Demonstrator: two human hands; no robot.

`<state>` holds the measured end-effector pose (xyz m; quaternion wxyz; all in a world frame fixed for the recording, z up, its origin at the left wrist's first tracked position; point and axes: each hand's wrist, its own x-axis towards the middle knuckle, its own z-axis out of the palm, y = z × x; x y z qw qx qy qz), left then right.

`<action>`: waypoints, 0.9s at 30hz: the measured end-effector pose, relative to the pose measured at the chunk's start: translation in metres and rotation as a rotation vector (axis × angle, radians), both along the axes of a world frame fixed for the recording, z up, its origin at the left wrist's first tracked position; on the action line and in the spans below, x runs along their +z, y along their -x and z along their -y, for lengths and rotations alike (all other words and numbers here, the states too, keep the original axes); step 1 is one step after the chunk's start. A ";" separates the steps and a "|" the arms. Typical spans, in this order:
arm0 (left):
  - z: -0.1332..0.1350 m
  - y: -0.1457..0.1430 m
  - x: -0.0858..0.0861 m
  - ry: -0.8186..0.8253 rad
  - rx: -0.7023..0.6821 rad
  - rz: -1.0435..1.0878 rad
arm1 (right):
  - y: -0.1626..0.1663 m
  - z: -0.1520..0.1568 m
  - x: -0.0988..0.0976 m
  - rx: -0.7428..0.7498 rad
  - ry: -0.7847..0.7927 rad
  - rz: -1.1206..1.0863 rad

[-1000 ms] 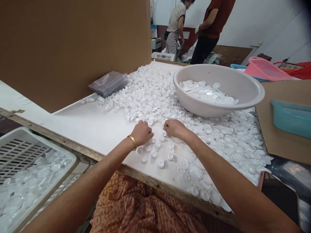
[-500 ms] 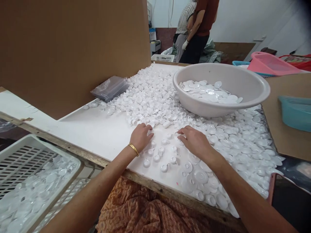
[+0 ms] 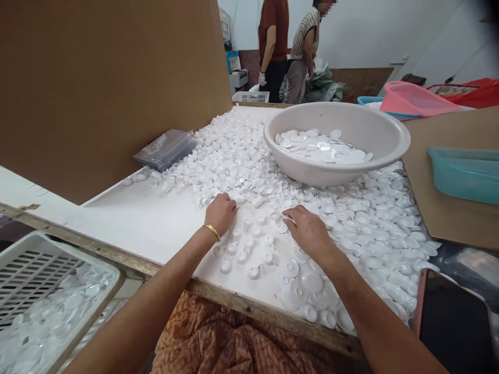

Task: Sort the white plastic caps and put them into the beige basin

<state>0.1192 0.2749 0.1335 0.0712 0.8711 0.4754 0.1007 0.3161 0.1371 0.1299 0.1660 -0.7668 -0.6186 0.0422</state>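
Observation:
My left hand [image 3: 221,214], with a gold bracelet at its wrist, rests at the near edge of a heap of small white plastic caps [image 3: 234,150]. Its fingers are curled inward, and whatever they hold is hidden. To the right, my right hand [image 3: 310,231] reaches in low over the tabletop, thumb and forefinger apart, close to a white round piece [image 3: 281,227]. Between the hands, several loose small caps [image 3: 242,257] lie scattered on the white board [image 3: 156,223]. Flatter white discs [image 3: 312,283] spread under and beside my right forearm.
A large pale basin [image 3: 335,174] of white discs stands on the heap. A cardboard sheet [image 3: 117,93] rises at left, beside a plastic-wrapped packet [image 3: 166,149]. A white basket [image 3: 111,275] sits lower left, a phone [image 3: 454,322] lower right. Two people [image 3: 275,47] stand behind.
The view has turned slightly, shifting the table things leftward. My left hand has moved a little toward the heap and its fingers look more curled. The people behind have changed places.

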 end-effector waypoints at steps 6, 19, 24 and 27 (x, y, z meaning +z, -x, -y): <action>-0.003 0.003 0.001 0.247 0.102 0.000 | -0.019 0.001 0.003 -0.016 -0.046 -0.093; 0.027 0.002 -0.005 0.220 0.070 0.002 | 0.008 0.010 0.008 0.098 0.189 0.161; 0.037 0.008 -0.007 0.273 -0.020 0.116 | 0.012 0.010 0.003 0.108 0.167 0.323; 0.033 0.016 -0.003 0.268 0.017 0.217 | 0.003 0.019 0.012 0.078 0.135 0.346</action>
